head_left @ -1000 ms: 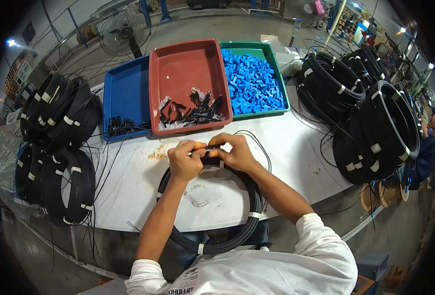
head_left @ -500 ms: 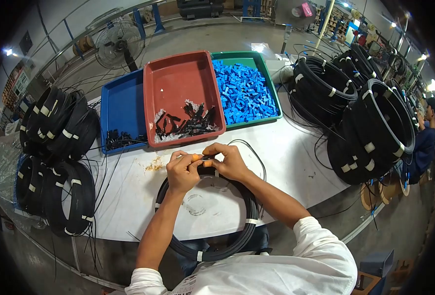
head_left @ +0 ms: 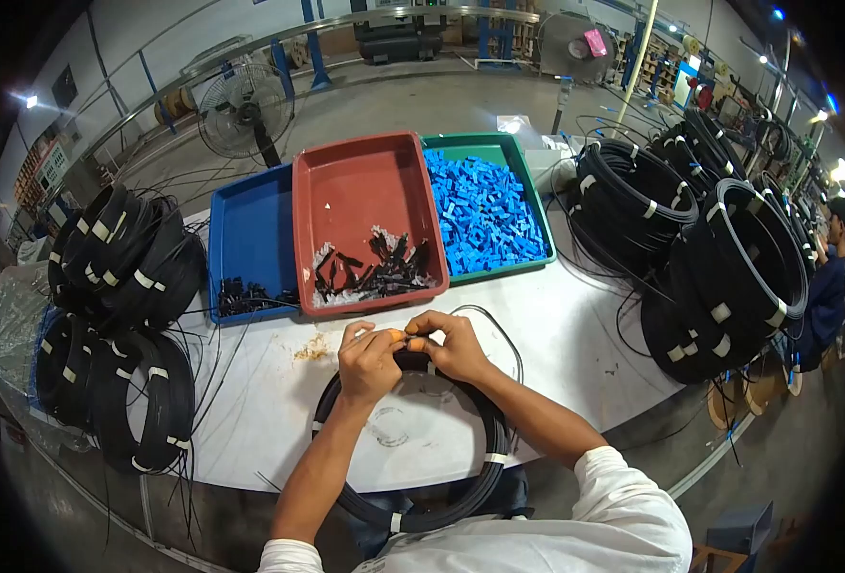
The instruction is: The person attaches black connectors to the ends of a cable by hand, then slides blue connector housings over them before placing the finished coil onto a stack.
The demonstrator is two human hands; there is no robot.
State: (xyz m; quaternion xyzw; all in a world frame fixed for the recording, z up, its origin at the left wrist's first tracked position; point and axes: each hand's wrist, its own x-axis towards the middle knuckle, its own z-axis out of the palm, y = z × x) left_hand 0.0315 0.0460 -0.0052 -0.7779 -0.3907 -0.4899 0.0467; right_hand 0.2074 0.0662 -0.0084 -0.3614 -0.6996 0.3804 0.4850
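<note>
My left hand (head_left: 369, 365) and my right hand (head_left: 448, 346) meet above the far edge of a black cable coil (head_left: 491, 420). The fingers of both are pinched round a small dark piece whose shape is mostly hidden. Orange coverings show on some fingertips. White tape bands wrap the coil, which lies partly on the white table (head_left: 575, 353) and overhangs its near edge. A thin black cable loops out to the right of my right hand.
Beyond my hands stand a blue tray (head_left: 250, 215), a red tray (head_left: 360, 191) with black pieces and a green tray (head_left: 546, 239) full of blue pieces. Cable coils are stacked left (head_left: 145, 382) and right (head_left: 699, 296). A person (head_left: 828, 277) is at the far right.
The view has tilted up a little, so trays, coils and hands appear lower. Both hands stay pinched together at the coil's far edge.
</note>
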